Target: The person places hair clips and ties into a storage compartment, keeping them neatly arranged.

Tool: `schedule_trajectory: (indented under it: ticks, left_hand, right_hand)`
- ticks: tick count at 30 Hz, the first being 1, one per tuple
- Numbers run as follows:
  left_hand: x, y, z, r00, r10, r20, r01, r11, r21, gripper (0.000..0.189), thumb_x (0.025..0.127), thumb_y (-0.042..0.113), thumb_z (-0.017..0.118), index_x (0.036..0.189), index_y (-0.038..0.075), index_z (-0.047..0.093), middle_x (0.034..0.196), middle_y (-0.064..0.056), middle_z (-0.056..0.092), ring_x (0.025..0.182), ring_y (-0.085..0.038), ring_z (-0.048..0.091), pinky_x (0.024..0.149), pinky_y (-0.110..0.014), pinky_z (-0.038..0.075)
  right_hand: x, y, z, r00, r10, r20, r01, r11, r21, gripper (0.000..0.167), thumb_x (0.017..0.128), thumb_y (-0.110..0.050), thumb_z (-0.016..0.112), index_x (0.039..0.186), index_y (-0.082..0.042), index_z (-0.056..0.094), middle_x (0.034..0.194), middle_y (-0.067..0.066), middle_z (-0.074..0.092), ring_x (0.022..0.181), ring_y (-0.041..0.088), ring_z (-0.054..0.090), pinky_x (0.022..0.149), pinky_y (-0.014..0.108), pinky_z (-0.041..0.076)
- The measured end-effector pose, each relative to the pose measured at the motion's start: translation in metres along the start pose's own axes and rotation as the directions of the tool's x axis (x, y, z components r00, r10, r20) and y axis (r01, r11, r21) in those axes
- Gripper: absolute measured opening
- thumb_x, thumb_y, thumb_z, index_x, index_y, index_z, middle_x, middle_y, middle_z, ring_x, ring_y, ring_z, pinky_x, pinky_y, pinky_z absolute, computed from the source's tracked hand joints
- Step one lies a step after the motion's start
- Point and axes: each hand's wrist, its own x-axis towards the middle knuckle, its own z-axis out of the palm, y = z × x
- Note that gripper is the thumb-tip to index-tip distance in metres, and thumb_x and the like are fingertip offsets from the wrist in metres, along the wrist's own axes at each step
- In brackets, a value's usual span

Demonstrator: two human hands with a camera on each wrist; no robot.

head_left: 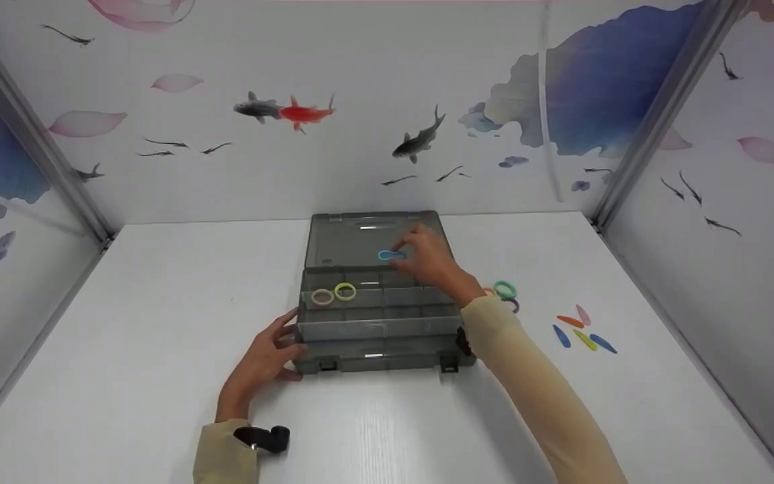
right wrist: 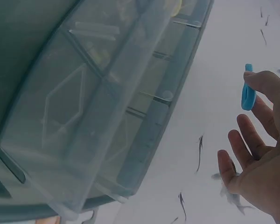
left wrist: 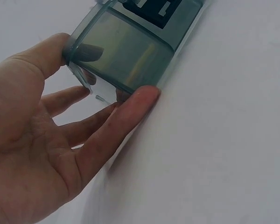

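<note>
Lower left of centre: left hand (head_left: pixel 263 356), fingers parted, grips smoke-grey translucent plastic box (head_left: pixel 387 347). Frame centre: bright-blue looped band (head_left: pixel 394 255), likely light, soft, springy; right hand (head_left: pixel 427 257) pinches one end, a suitable hold.

Right of the grey case (head_left: pixel 387 364): an orange ring (head_left: pixel 490 291), a dark ring (head_left: pixel 512 306) and a black object (head_left: pixel 463 341), each partly hidden by the right sleeve (head_left: pixel 528 363), the last beyond my naming. Over its lid (head_left: pixel 343 242): a blue loop (right wrist: pixel 250 100), partly concealed by the fingers (right wrist: pixel 266 85) of the right hand (right wrist: pixel 270 163). Nearer me than the case: the left sleeve (head_left: pixel 222 457), cut off, like the right, by the head view's lower edge. At its side wall (left wrist: pixel 114 51): a yellowish streak (left wrist: pixel 141 62), too blurred to identify.
</note>
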Motion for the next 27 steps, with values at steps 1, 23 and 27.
schedule_trajectory:
  ticks: [1, 23, 27]
  left_hand:
    - [0.000, 0.000, 0.000, 1.000, -0.001, 0.000, 0.001, 1.000, 0.001, 0.076, 0.093, 0.006, 0.061, 0.159, 0.022, 0.028, 0.158, -0.021, 0.038, 0.133, -0.043, 0.052, 0.071, -0.045, 0.064]
    - [0.000, 0.002, 0.000, 1.000, -0.005, 0.005, 0.005, 1.000, -0.023, 0.078, 0.092, 0.004, 0.061, 0.159, 0.022, 0.028, 0.158, -0.021, 0.037, 0.133, -0.042, 0.051, 0.070, -0.045, 0.063]
    - [0.000, 0.002, 0.000, 1.000, -0.008, 0.006, 0.008, 1.000, -0.021, 0.078, 0.091, 0.004, 0.060, 0.159, 0.023, 0.028, 0.158, -0.021, 0.036, 0.132, -0.041, 0.052, 0.070, -0.045, 0.063]
  right_hand:
    - [0.001, 0.000, 0.003, 1.000, 0.007, 0.007, -0.007, 1.000, -0.002, 0.031, 0.091, -0.024, 0.074, 0.115, -0.006, 0.072, 0.131, 0.019, 0.054, 0.126, 0.037, 0.051, 0.107, 0.054, 0.044]
    - [0.013, -0.008, 0.035, 0.988, 0.094, 0.119, -0.108, 0.988, 0.113, 0.028, 0.091, -0.022, 0.072, 0.113, -0.004, 0.073, 0.135, 0.017, 0.057, 0.128, 0.034, 0.053, 0.106, 0.048, 0.049]
    - [0.016, -0.010, 0.036, 0.988, 0.089, 0.128, -0.105, 0.987, 0.119, 0.028, 0.091, -0.021, 0.072, 0.113, -0.003, 0.073, 0.135, 0.018, 0.057, 0.128, 0.034, 0.053, 0.106, 0.048, 0.049]
